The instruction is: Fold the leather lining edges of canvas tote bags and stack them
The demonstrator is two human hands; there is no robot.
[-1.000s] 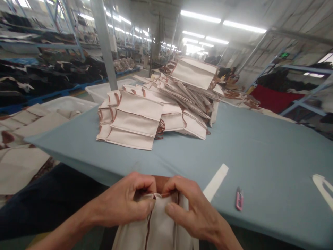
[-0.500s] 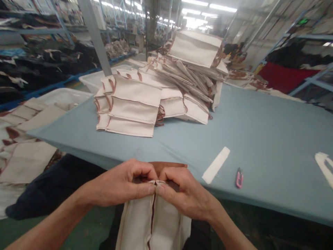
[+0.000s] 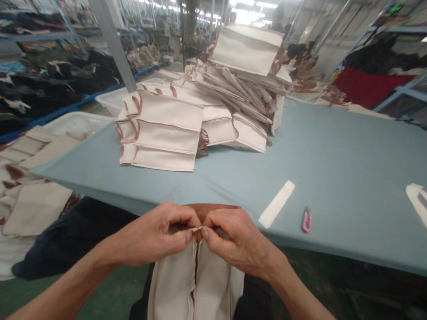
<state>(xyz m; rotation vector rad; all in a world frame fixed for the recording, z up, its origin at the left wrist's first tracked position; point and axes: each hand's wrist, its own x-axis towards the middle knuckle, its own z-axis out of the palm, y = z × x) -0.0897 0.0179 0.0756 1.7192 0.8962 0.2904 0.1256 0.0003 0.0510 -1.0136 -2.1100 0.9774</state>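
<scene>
In the head view, my left hand point(image 3: 155, 240) and right hand point(image 3: 238, 242) pinch the top edge of the cream cloth point(image 3: 213, 271), thumbs close together at its seam point(image 3: 196, 266); the cloth runs from my grip toward my body, long axis along that seam, neither hand nearer; pink snips point(image 3: 307, 222) lie right of my grip

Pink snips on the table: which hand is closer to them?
Right. The right hand pinches cream fabric to the left of the pink snips; the left hand is farther left.
</scene>
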